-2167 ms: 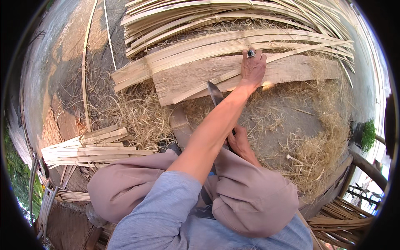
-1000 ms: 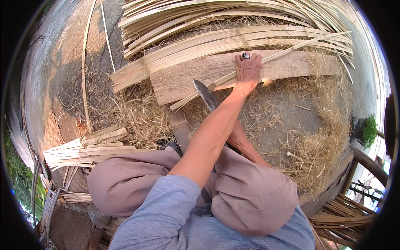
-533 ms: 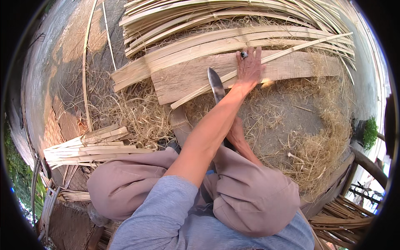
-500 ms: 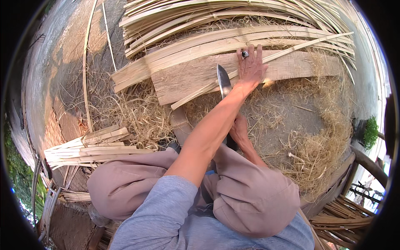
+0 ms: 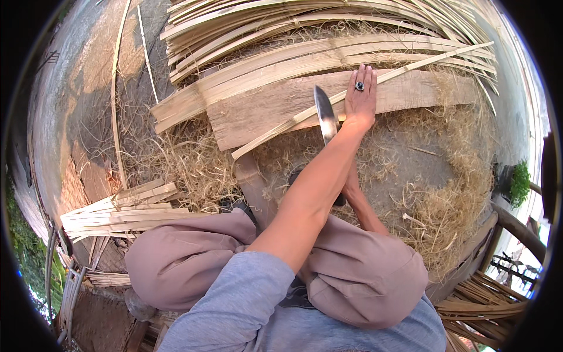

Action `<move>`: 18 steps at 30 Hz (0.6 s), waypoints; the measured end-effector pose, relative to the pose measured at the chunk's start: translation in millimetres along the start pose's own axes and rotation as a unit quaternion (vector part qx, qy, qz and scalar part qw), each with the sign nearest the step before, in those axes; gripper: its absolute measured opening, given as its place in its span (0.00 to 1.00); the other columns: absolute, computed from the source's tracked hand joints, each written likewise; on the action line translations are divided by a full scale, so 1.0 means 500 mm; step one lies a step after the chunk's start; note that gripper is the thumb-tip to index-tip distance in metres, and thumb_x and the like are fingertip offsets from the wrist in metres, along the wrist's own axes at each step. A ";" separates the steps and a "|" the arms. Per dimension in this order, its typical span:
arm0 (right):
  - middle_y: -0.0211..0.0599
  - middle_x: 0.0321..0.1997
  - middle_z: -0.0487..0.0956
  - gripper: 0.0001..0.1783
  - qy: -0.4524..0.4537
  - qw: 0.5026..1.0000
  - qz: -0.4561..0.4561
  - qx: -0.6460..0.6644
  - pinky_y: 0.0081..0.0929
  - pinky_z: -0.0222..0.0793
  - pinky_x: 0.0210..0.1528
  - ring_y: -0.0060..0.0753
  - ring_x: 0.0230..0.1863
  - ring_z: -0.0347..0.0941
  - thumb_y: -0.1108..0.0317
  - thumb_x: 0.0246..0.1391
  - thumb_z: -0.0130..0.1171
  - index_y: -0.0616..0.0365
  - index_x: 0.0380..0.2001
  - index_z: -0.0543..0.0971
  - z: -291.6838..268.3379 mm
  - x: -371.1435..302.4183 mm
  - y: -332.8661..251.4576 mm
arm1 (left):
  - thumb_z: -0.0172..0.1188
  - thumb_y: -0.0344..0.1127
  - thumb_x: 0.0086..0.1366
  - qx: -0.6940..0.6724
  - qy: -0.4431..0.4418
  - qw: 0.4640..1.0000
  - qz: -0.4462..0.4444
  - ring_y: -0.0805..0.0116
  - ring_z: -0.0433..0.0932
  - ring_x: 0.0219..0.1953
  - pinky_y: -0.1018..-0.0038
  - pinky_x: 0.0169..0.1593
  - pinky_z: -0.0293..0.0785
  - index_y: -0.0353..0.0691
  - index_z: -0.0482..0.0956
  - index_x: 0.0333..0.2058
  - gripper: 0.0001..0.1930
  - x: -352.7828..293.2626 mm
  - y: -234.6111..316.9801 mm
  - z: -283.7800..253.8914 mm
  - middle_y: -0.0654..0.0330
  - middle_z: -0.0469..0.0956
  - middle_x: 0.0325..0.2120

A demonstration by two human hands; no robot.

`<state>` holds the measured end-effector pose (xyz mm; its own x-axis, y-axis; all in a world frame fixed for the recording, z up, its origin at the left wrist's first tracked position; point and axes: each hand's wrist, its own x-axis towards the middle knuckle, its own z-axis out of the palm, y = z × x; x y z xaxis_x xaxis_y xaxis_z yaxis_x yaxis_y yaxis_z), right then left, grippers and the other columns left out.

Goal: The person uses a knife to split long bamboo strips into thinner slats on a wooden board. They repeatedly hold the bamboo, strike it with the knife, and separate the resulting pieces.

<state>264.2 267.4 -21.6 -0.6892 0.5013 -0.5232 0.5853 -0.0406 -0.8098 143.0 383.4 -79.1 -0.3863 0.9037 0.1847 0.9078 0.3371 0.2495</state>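
Where our left hand (image 5: 361, 98) lies flat, fingers straight, across the pale strip (image 5: 281, 129), it slants from near the plank's (image 5: 252, 111) near-left corner past its far edge | knife (image 5: 325, 111) over near edge | our right hand (image 5: 352, 179) mostly hidden, grip we cannot tell

Before the board (image 5: 246, 114), the left forearm (image 5: 316, 185) mostly hides the right grip (image 5: 351, 185) on the knife (image 5: 325, 111); the left grip (image 5: 361, 100) covers part of one strip (image 5: 281, 129); beyond the board, the top edge crops piled strips (image 5: 246, 26).
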 end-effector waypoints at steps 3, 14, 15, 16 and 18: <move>0.59 0.58 0.79 0.26 0.103 0.989 -0.107 0.013 0.48 0.72 0.60 0.55 0.62 0.76 0.60 0.58 0.67 0.65 0.54 0.77 0.079 -0.020 0.067 | 0.73 0.39 0.49 0.001 0.010 1.000 0.002 0.50 0.36 0.80 0.59 0.81 0.29 0.28 0.43 0.75 0.60 0.003 -0.001 -0.005 0.47 0.43 0.78; 0.55 0.63 0.74 0.32 0.000 0.997 -0.074 -0.028 0.49 0.68 0.63 0.52 0.65 0.71 0.60 0.55 0.71 0.64 0.59 0.73 0.081 -0.011 0.111 | 0.40 0.28 0.72 0.024 -0.018 1.000 -0.007 0.60 0.39 0.80 0.64 0.82 0.33 0.34 0.44 0.76 0.35 0.000 0.015 -0.025 0.56 0.44 0.79; 0.55 0.61 0.76 0.31 0.008 0.995 -0.095 -0.028 0.49 0.69 0.62 0.51 0.63 0.73 0.60 0.55 0.71 0.64 0.57 0.74 0.092 -0.003 0.121 | 0.40 0.28 0.72 0.026 -0.027 0.999 -0.008 0.60 0.39 0.80 0.64 0.82 0.33 0.34 0.44 0.76 0.34 -0.001 0.008 -0.025 0.57 0.44 0.79; 0.54 0.59 0.77 0.30 0.012 0.993 -0.110 -0.029 0.48 0.71 0.60 0.50 0.61 0.75 0.61 0.55 0.71 0.64 0.56 0.75 0.101 -0.007 0.100 | 0.40 0.29 0.73 0.025 -0.037 0.999 -0.011 0.60 0.39 0.80 0.64 0.82 0.33 0.34 0.44 0.76 0.34 -0.004 0.009 -0.026 0.57 0.44 0.79; 0.54 0.59 0.77 0.30 -0.045 0.997 -0.067 0.008 0.48 0.71 0.60 0.49 0.60 0.74 0.61 0.56 0.71 0.64 0.57 0.74 0.058 -0.007 0.073 | 0.49 0.33 0.67 0.034 -0.021 0.999 -0.005 0.58 0.39 0.80 0.63 0.82 0.32 0.31 0.44 0.75 0.40 -0.007 0.007 -0.016 0.53 0.44 0.78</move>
<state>275.8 239.1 -56.8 -0.7969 0.4236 -0.4308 0.4787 0.0078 -0.8779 146.0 379.5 -71.3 -0.3889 0.9102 0.1427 0.9137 0.3612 0.1863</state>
